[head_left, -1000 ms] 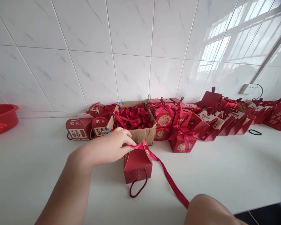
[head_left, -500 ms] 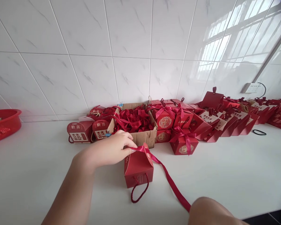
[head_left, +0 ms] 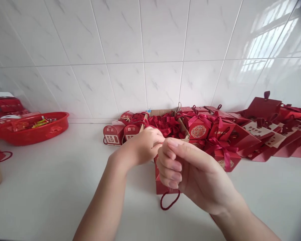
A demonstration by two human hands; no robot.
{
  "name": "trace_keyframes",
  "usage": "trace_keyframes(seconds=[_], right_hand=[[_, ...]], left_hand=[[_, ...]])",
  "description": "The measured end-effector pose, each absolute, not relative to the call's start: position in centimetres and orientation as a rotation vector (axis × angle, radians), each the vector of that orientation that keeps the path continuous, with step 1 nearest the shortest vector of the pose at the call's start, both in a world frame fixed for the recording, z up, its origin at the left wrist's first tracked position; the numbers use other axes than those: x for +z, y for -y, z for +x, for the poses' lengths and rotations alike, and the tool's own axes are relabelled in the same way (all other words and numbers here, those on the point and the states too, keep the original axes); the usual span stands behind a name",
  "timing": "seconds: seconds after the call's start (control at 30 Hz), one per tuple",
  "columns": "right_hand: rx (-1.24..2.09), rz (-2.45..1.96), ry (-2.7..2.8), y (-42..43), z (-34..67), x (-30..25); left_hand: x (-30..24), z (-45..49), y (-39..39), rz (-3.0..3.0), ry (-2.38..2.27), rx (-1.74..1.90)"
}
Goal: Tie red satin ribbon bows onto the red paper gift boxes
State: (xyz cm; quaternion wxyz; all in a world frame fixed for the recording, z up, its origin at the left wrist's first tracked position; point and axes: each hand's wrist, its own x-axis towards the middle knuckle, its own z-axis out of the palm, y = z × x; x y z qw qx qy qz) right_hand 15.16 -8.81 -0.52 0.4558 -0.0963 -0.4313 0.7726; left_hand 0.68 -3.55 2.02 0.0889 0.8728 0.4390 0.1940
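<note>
Pressing thumb to forefinger on right hand (head_left: 194,169); cannot tell pinch of left hand (head_left: 148,144). From view centre, judging small red cardboard box (head_left: 160,188) at five o'clock unfinished, satin-bowed red cardboard box (head_left: 227,158) at four o'clock done.

Near: red cardboard box (head_left: 161,180), dark-red cord handle (head_left: 166,209). Far: grey-veined white wall tiles (head_left: 125,83). Right: red cube-shaped box (head_left: 197,122), round gold emblem (head_left: 198,132).

You are facing a white countertop (head_left: 52,187). A red box (head_left: 162,183) with a rope handle (head_left: 168,209) is standing on it, partly hidden by your right hand (head_left: 190,167). Beyond your left hand (head_left: 147,144), lettered boxes (head_left: 112,135) and an open cardboard carton (head_left: 163,112) are resting; beyond your right, ribbon-tied boxes (head_left: 222,156) are sitting. Well left of both hands, a red basket (head_left: 32,138) is lying.
</note>
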Motion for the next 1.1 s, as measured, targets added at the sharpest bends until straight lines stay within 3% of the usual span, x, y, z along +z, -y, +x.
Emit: trace_keyframes(seconds=[0.33, 0.73, 1.1], right_hand=[[1.779, -0.36, 1.242, 9.2, 15.0, -0.9], [1.25, -0.559, 1.393, 8.0, 15.2, -1.0], [1.246, -0.515, 1.448, 5.9, 16.1, -1.6]], left_hand=[[1.9, -0.1, 4.5, 2.544, -1.241, 0.899], [2.1, -0.3, 4.8, 2.585, -1.175, 0.923], [2.3, -0.1, 4.9, 2.594, -1.087, 0.98]])
